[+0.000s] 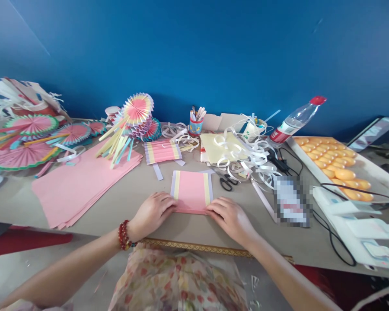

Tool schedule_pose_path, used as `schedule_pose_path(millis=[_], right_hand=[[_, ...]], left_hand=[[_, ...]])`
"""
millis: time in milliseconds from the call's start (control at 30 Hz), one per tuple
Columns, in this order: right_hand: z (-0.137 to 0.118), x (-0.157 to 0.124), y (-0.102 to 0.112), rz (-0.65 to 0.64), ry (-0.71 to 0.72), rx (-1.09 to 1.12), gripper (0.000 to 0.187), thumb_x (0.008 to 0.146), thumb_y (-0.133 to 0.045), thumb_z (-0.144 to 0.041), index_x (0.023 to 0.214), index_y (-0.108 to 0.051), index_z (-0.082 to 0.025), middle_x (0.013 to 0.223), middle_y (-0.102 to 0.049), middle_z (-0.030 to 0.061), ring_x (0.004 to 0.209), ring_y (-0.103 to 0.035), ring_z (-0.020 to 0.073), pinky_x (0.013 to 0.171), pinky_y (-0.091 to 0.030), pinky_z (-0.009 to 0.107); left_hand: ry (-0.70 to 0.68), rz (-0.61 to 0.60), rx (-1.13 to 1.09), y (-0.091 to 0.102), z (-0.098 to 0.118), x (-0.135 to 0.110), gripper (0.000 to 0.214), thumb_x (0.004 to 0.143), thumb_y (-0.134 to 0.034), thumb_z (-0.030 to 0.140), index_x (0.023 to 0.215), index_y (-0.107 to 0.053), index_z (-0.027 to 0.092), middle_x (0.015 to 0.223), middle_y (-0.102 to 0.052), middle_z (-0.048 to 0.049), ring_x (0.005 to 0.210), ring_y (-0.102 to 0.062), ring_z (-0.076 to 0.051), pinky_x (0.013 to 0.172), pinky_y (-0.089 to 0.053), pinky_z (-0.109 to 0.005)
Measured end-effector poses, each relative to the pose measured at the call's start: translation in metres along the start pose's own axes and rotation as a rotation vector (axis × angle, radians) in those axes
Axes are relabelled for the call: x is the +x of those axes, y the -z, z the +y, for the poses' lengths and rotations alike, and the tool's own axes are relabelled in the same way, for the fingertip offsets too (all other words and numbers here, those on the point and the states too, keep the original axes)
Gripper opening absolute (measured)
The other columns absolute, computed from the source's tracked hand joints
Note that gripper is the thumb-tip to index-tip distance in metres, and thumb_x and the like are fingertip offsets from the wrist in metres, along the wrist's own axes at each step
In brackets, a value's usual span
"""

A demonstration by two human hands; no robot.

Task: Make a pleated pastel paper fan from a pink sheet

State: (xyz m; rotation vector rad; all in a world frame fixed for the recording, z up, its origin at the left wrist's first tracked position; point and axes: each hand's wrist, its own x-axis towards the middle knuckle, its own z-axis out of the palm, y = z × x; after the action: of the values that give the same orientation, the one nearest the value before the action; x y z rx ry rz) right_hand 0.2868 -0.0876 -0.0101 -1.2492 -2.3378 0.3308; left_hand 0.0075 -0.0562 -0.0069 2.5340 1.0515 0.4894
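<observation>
A: Fingers first?
B: Left hand [154,213]: thumb and fingertips closed on the near left corner of the pink sheet [192,188]. Right hand [228,216]: same grip, near right corner. No gap showing at either.
A: Sheet's where?
B: Flat on the table [110,216], near side, middle, between both hands.
A: Why two corners?
B: My guess: holds the near edge straight, stops twisting.
A: Materials?
B: Sheet's matte paper, rectangular, yellow and lilac bands down both sides. Just beyond, far left: pleated paper [162,151], ridged. Right: scissors [229,181], black loop handles, probably parked there for easy reach.
A: Further out?
B: Far right, white strips [246,157], curly tangle. Left, pink paper stack [84,179], smooth, edges fanned, presumably aside for elbow room. Beyond it, paper rosette [138,109], accordion-folded, zigzag rim.
</observation>
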Motion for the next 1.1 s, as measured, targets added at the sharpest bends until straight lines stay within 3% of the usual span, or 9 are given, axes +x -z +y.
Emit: schedule_pose_path(millis=[233, 500, 1100], right_hand=[[0.001, 0.008, 0.002, -0.049, -0.113, 0.058, 0.018, 0.095, -0.053, -0.029, 0.083, -0.064, -0.022, 0.079, -0.067, 0.0027, 0.077, -0.061, 0.0176, 0.068, -0.044, 0.027], [0.002, 0.012, 0.0, -0.064, -0.186, 0.031, 0.012, 0.091, -0.054, -0.024, 0.079, -0.058, -0.022, 0.078, -0.063, 0.0013, 0.072, -0.058, 0.0161, 0.062, -0.04, 0.025], [0.003, 0.026, 0.01, -0.215, -0.248, -0.001, 0.009, 0.085, -0.056, -0.017, 0.078, -0.058, -0.023, 0.081, -0.067, -0.0007, 0.067, -0.059, 0.0136, 0.059, -0.036, 0.024]], left_hand=[[0.095, -0.099, -0.078, 0.011, -0.002, 0.011, 0.025, 0.099, -0.042, 0.027, 0.083, -0.06, 0.019, 0.084, -0.06, -0.0022, 0.078, -0.058, -0.016, 0.071, -0.043, -0.026], [0.119, -0.188, -0.094, 0.015, -0.011, 0.024, 0.022, 0.097, -0.046, 0.03, 0.084, -0.06, 0.019, 0.086, -0.063, -0.0014, 0.078, -0.059, -0.015, 0.069, -0.04, -0.024], [0.079, -0.265, -0.083, 0.018, -0.02, 0.037, 0.015, 0.093, -0.052, 0.026, 0.082, -0.059, 0.019, 0.085, -0.064, -0.0009, 0.08, -0.057, -0.016, 0.07, -0.037, -0.025]])
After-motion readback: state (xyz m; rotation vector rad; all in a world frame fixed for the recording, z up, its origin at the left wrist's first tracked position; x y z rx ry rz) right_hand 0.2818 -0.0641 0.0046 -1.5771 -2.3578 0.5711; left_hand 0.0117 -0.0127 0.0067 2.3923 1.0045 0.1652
